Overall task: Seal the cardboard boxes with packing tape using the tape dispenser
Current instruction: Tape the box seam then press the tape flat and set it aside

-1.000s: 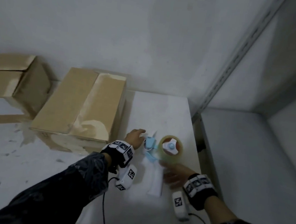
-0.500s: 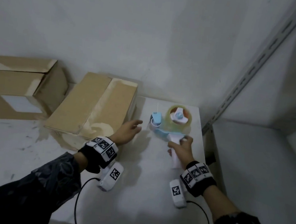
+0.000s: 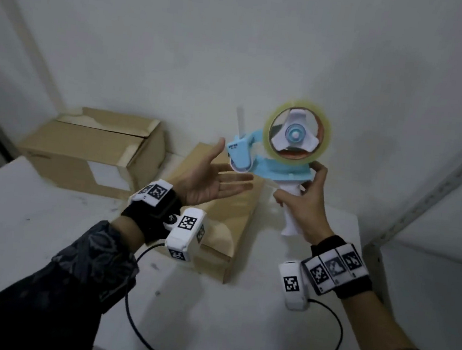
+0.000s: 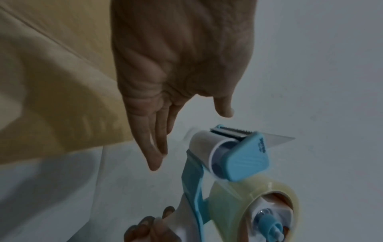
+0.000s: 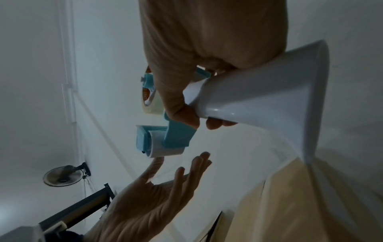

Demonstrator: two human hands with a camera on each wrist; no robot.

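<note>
My right hand grips the white handle of a blue tape dispenser and holds it upright in the air above the table. A clear tape roll sits on its hub. A short strip of tape sticks out past the toothed blade. My left hand is open, palm up, just left of the dispenser's roller end, and holds nothing. A closed cardboard box lies on the table under both hands. A second cardboard box stands farther back on the left.
The white table runs to a white wall behind. A perforated metal shelf upright rises at the right, with a grey shelf beside it. Cables trail from the wrist cameras across the table's front.
My right hand has closed on the handle and lifted the dispenser off the table. My left hand has risen with it and turned palm up beside its front end.
</note>
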